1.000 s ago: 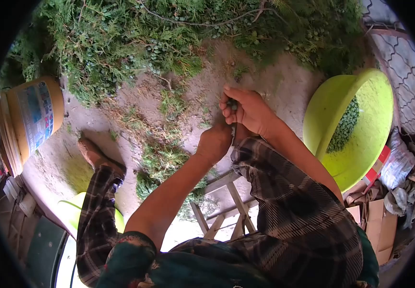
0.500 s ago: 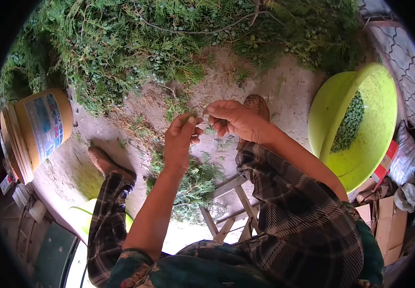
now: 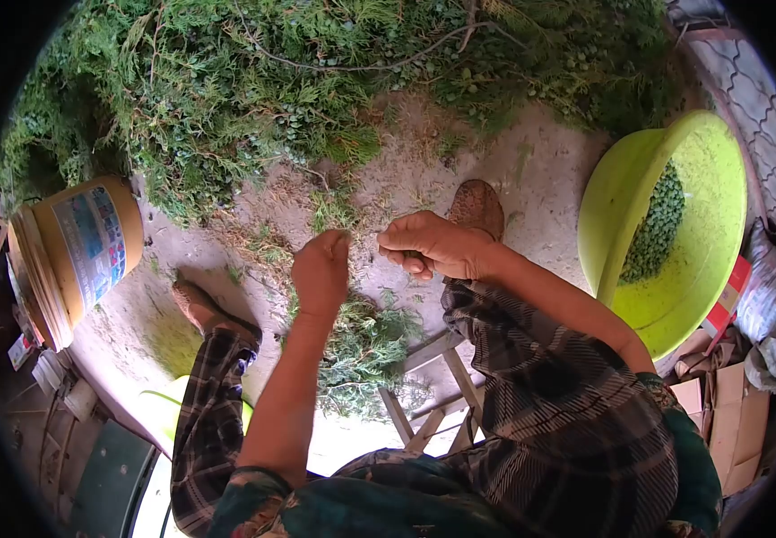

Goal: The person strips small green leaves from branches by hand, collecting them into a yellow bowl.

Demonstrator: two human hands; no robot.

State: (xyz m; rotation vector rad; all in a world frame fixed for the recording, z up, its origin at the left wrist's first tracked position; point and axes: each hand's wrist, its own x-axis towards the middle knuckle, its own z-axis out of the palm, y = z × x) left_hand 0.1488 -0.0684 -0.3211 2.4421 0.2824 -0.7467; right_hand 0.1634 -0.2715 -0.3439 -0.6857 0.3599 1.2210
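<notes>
Spreading across the top of the view, a heap of leafy green branches [image 3: 226,117] lay on the bare floor [image 3: 549,170], with a long thin twig [image 3: 352,68] curving over it. Below, the person's plaid trousers [image 3: 576,403] filled much of the lower right, the knees set wide apart. A large yellow-green tub [image 3: 702,296] sat to the right of the right forearm, and a tan bucket [image 3: 92,238] with a picture label was at the far left. Loose green sprigs [image 3: 370,350] were strewn on the floor between the feet, near a wooden frame [image 3: 455,363]. Brown shoes [image 3: 476,206] showed beyond both trouser legs. Over the floor between the heap and the sprigs, the left hand [image 3: 320,273] was curled, thumb pressed to the fingers; the right hand [image 3: 433,247], just beside it but apart, had its thumb against the forefinger. Whether either pinched anything was too small to tell. Smallest of all, many round green berries [image 3: 657,224] lay gathered inside the tub.
</notes>
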